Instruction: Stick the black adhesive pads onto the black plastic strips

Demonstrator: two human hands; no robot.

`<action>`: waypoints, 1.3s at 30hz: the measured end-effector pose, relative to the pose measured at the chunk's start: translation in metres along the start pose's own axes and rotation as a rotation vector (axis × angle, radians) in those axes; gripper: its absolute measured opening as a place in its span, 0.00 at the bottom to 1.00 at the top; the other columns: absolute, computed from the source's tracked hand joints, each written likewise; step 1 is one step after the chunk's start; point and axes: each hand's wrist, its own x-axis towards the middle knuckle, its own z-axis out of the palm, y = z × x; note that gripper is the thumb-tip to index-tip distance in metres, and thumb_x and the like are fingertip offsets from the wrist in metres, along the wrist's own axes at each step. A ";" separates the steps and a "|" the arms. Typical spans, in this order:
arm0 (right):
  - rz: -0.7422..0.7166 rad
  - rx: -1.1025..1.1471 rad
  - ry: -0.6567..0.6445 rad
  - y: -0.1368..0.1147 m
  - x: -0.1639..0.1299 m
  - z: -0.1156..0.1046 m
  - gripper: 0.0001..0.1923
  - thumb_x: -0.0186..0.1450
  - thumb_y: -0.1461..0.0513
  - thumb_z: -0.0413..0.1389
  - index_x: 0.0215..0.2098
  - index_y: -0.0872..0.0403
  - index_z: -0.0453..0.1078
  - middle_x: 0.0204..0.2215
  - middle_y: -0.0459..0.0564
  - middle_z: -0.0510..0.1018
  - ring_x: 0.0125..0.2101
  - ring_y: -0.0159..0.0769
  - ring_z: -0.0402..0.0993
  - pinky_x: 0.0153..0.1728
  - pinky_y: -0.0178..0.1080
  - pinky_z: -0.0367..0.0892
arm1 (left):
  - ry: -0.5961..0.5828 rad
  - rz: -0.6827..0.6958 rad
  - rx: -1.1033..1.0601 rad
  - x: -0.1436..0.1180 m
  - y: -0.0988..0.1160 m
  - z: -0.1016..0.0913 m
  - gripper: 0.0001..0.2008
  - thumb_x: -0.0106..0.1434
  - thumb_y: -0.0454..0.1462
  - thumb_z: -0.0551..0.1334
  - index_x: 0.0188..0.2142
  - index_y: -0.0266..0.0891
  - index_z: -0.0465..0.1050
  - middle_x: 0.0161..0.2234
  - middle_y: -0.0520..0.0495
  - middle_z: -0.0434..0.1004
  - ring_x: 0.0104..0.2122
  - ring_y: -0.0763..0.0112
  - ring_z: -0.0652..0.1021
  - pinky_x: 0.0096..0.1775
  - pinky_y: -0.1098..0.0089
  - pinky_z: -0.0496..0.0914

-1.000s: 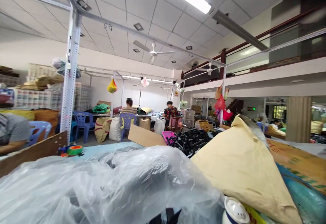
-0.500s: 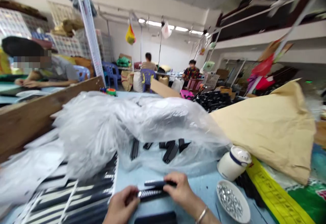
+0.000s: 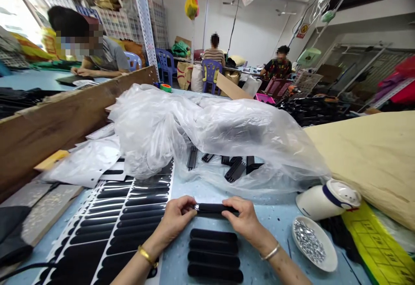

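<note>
1. Two hands share one piece: the left hand pinches one end of a black strip, and the right hand has its fingers clamped on the other end, holding it level just above the blue worktop
2. Four finished-looking black strips lie stacked in a neat column right below the hands, so a small batch seems done
3. Plenty looks left: loose black parts sit under the clear plastic bag, well apart from the hands
4. Left of the hands, a punched sheet of black ovals lies flat
5. At the right, a white dish of small silver pieces waits beside a white jar
</note>
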 end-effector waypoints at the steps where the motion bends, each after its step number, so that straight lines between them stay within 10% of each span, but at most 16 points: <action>1: -0.005 -0.007 -0.002 0.000 0.001 0.001 0.11 0.54 0.69 0.61 0.34 0.53 0.80 0.32 0.52 0.83 0.33 0.43 0.79 0.37 0.42 0.73 | 0.000 -0.003 -0.001 0.000 0.000 0.000 0.10 0.53 0.37 0.61 0.34 0.35 0.76 0.23 0.52 0.72 0.25 0.70 0.72 0.29 0.72 0.65; 39: -0.035 -0.098 -0.061 -0.007 0.007 0.004 0.08 0.55 0.68 0.61 0.34 0.53 0.78 0.30 0.50 0.82 0.31 0.40 0.78 0.35 0.39 0.71 | -0.006 -0.005 0.003 0.000 0.008 -0.002 0.09 0.53 0.38 0.63 0.32 0.36 0.78 0.23 0.52 0.74 0.24 0.70 0.72 0.28 0.73 0.65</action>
